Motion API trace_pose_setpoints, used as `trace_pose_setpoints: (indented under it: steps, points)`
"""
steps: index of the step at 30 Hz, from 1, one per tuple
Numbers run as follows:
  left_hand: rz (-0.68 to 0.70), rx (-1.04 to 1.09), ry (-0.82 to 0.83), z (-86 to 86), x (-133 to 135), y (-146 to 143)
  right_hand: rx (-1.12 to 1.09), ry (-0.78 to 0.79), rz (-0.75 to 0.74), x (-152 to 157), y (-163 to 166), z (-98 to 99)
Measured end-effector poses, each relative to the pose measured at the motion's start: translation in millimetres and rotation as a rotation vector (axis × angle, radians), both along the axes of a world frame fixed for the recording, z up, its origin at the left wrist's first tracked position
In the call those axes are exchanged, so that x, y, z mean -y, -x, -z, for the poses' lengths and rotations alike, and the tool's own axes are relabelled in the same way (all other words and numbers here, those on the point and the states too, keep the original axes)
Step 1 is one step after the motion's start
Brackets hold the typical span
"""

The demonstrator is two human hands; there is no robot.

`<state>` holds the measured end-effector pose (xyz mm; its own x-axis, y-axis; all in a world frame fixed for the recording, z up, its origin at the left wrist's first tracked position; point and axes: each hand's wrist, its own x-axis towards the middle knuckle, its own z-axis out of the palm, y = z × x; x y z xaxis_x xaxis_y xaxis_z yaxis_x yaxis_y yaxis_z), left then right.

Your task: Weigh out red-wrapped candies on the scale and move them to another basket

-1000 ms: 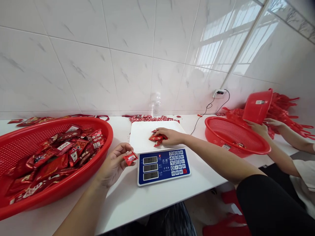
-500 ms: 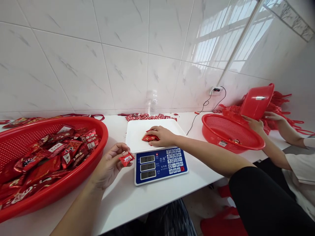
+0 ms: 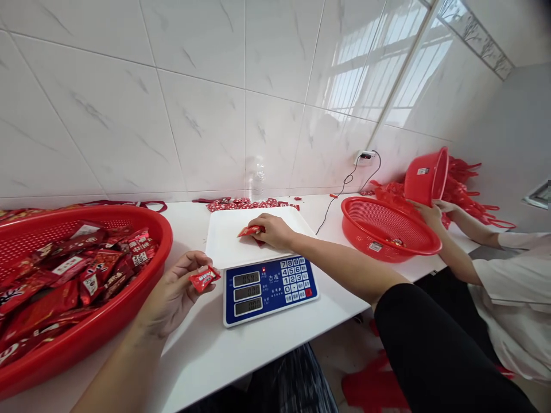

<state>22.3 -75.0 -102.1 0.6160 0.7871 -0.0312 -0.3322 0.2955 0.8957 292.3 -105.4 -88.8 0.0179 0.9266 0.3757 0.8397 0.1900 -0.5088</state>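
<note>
Between the thumb and fingers of my left hand point(image 3: 183, 287) is a small red candy packet point(image 3: 204, 279), held in front of the scale's left edge. My right hand point(image 3: 275, 232) is closed around red snack packets point(image 3: 251, 230) just over the white weighing pan point(image 3: 224, 241); how many it holds is hidden by the fingers. Below the pan, the blue panel of the digital scale point(image 3: 275, 292) has its displays lit. At my left stands a large red basket point(image 3: 166, 241) full of red wrapped snacks point(image 3: 92, 269).
A red colander basket point(image 3: 365, 235) with a few small packets stands at the right. Beyond it a co-worker's hands point(image 3: 430, 212) hold a tilted red basin point(image 3: 424, 175) beside red bags point(image 3: 462, 183). A clear bottle point(image 3: 258, 180) and a black cord point(image 3: 329, 212) are near the wall.
My view has turned slightly right. The right hand has gathered the packets up from the pan, and the scale reading has changed. The co-worker's basin has turned.
</note>
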Motion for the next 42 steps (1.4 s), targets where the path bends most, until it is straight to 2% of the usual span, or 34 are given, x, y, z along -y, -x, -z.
trace_pose_setpoints:
  steps: [5, 10, 16, 22, 30, 35, 42]
  points:
    - [-0.032, 0.067, 0.073, 0.9, -2.5, -0.3, -0.437, -0.089, 0.136, 3.6, -11.8, -13.9]
    - [-0.099, 0.083, 0.170, 2.5, -5.9, -2.6, -0.871, -0.143, 0.248, 22.7, -36.6, -27.2]
    - [-0.067, 0.120, 0.182, 1.0, -4.4, 2.7, -1.156, -0.205, 0.290, 59.9, -71.9, -32.8]
    - [-0.030, 0.166, 0.147, -5.4, 0.2, 4.9, -1.277, -0.287, 0.363, 92.5, -105.3, -27.6]
    - [-0.061, 0.148, 0.173, -4.9, -3.3, 3.9, -1.296, -0.327, 0.552, 114.1, -137.8, 9.1]
    - [-0.023, 0.182, 0.107, -3.0, -4.3, 6.0, -1.276, -0.331, 0.639, 134.7, -147.1, 27.7]
    - [-0.081, 0.156, 0.113, 0.6, -8.5, 7.6, -1.240, -0.312, 0.699, 191.2, -148.6, 44.0]
